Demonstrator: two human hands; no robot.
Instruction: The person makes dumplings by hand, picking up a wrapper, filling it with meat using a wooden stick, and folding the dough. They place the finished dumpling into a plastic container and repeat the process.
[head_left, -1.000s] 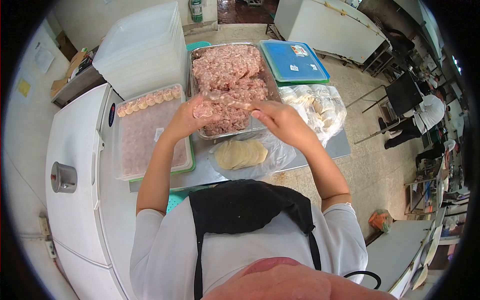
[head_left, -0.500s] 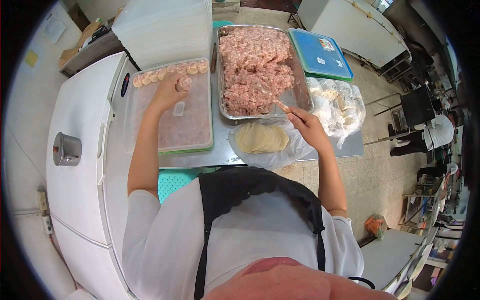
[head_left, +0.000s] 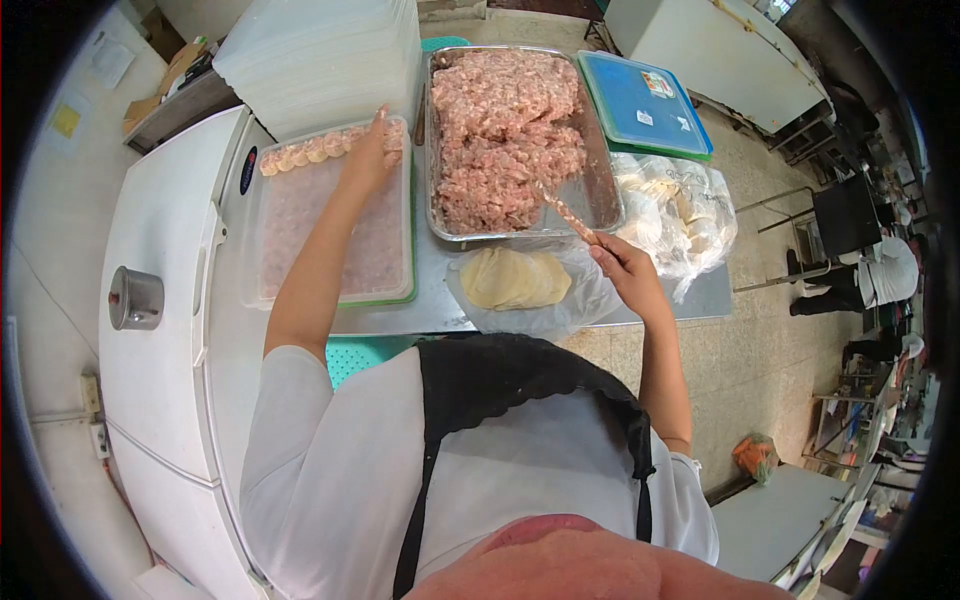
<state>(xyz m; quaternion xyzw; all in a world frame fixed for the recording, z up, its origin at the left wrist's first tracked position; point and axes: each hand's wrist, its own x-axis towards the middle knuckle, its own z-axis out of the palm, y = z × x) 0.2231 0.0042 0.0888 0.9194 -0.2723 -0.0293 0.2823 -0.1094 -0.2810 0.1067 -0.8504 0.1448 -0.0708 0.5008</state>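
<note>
My left hand is over the far right part of a translucent tray, beside a row of small meat-topped dumplings. Its visible fingers stretch toward the tray's back edge; the space under the palm is hidden. My right hand grips a narrow spatula coated with meat, its tip inside the metal pan. That pan holds a big mound of ground meat. Closer to me, a stack of round dough wrappers lies on a plastic bag.
Behind the tray rises a tall stack of translucent trays. A blue lid and a bag of wrappers sit right of the pan. A white refrigerator stands at left. Another person is far right.
My left hand has moved away from me and slightly right; the dumpling seen in its fingers before no longer shows there. My right hand still holds the spatula, shifted slightly.
</note>
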